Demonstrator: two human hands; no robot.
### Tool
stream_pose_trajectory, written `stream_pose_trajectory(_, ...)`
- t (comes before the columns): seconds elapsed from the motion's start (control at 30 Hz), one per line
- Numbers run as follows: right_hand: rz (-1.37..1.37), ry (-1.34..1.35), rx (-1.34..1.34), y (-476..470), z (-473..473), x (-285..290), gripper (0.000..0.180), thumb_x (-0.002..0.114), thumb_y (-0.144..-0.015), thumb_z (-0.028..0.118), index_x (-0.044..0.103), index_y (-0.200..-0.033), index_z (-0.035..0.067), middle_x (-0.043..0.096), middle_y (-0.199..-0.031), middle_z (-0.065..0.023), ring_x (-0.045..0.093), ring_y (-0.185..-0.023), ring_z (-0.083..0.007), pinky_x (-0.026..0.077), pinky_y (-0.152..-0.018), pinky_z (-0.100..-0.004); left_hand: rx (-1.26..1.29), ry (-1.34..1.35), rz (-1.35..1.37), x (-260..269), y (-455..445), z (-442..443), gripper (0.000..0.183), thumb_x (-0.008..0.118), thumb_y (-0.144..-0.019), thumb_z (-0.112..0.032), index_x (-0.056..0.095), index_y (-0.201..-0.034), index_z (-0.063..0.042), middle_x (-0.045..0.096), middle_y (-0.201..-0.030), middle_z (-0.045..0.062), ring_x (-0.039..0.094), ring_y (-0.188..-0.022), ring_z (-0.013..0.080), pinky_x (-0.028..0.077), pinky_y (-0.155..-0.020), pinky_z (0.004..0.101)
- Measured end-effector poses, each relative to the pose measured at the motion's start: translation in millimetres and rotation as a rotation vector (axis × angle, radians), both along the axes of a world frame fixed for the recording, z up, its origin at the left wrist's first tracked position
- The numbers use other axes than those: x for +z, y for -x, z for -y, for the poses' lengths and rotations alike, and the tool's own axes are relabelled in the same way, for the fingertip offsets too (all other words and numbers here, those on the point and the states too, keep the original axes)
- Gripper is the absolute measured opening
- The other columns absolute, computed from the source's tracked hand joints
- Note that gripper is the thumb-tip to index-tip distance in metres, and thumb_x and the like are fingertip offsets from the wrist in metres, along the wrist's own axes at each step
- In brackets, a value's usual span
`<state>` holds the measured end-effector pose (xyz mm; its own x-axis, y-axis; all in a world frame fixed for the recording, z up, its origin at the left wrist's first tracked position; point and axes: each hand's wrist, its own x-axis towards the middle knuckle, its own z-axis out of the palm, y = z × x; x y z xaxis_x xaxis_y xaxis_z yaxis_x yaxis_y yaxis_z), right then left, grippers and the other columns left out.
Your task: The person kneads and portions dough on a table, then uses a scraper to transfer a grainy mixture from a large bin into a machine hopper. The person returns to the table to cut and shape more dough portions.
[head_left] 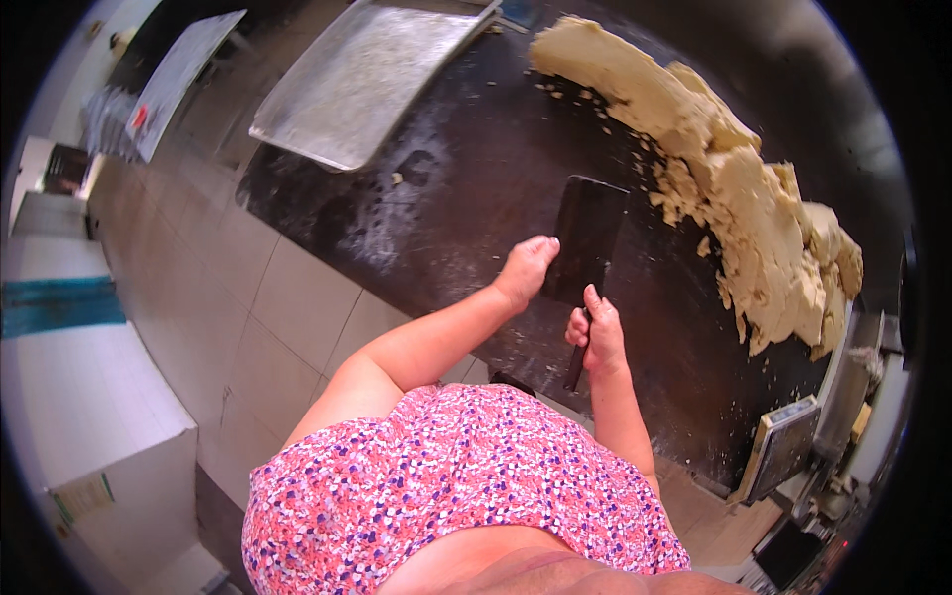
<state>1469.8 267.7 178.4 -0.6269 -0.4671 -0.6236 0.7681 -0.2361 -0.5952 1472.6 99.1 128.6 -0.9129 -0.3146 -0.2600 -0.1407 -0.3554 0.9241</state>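
Observation:
My right hand (601, 335) is wrapped around the dark handle of a cleaver-like tool (591, 230) with a broad rectangular blade. Its thumb points up along the handle toward the blade. My left hand (524, 269) has curled fingers, with the tips at the blade's left edge; whether they pinch it I cannot tell. The blade is over the dark worktable (491, 163), pointing away from me. Beyond it, to the right, a long, thick mass of pale yellow dough (751, 216) curves along the table, with crumbly torn pieces on its near side.
A large metal baking tray (364, 82) overhangs the table's left edge. White flour dusts the tabletop near it. A flat scale (781, 450) stands at the right edge. Tiled floor (290, 312) shows on the left, with a white cabinet-like appliance (97, 401) beyond.

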Motion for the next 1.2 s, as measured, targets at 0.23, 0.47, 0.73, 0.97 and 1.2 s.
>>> stream_pose_trajectory(0.23,-0.008,-0.054,0.099,-58,155,25,0.034,0.057,-0.096,0.036,0.035,-0.082,0.016,0.039,-0.051,-0.0003,0.034,-0.038,-0.0101,0.03,-0.04,-0.0253,-0.188,-0.195,0.19,33,-125,153,0.026,0.049,-0.1,-0.03,0.061,-0.087,-0.011,0.063,-0.071,0.0,0.054,-0.058,0.0064,0.04,-0.053,0.0214)
stream_pose_trajectory(0.47,-0.096,0.028,0.177,-141,329,35,0.039,0.053,-0.098,0.041,0.038,-0.073,0.014,0.038,-0.051,0.0018,0.032,-0.039,-0.008,0.027,-0.04,-0.0251,-0.035,-0.251,0.357,57,-295,366,0.02,0.059,-0.095,-0.025,0.064,-0.086,-0.008,0.062,-0.069,-0.001,0.053,-0.057,0.0048,0.041,-0.051,0.0181)
stream_pose_trajectory(0.73,0.03,0.19,0.491,-151,506,48,0.037,0.054,-0.097,0.04,0.034,-0.079,0.016,0.038,-0.053,0.0015,0.033,-0.041,-0.0084,0.029,-0.044,-0.026,0.443,-0.473,0.109,77,-365,557,0.008,0.066,-0.09,-0.015,0.066,-0.092,-0.007,0.065,-0.077,0.0,0.059,-0.064,0.0055,0.049,-0.056,0.0187)
stream_pose_trajectory(0.97,-0.086,0.1,0.595,-132,646,41,0.035,0.053,-0.098,0.039,0.038,-0.076,0.016,0.037,-0.053,0.0011,0.033,-0.04,-0.0084,0.025,-0.041,-0.0253,0.42,-0.516,0.072,79,-322,668,0.01,0.065,-0.092,-0.016,0.067,-0.094,-0.007,0.064,-0.08,0.0,0.059,-0.069,0.0074,0.05,-0.06,0.0212)
stream_pose_trajectory(1.2,0.128,0.193,0.643,-114,796,38,0.03,0.055,-0.096,0.032,0.038,-0.079,0.014,0.04,-0.056,0.001,0.034,-0.042,-0.0086,0.03,-0.045,-0.0265,0.455,-0.399,0.153,89,-301,791,0.009,0.065,-0.091,-0.014,0.066,-0.096,-0.007,0.065,-0.082,0.0,0.059,-0.071,0.0075,0.049,-0.064,0.0208)
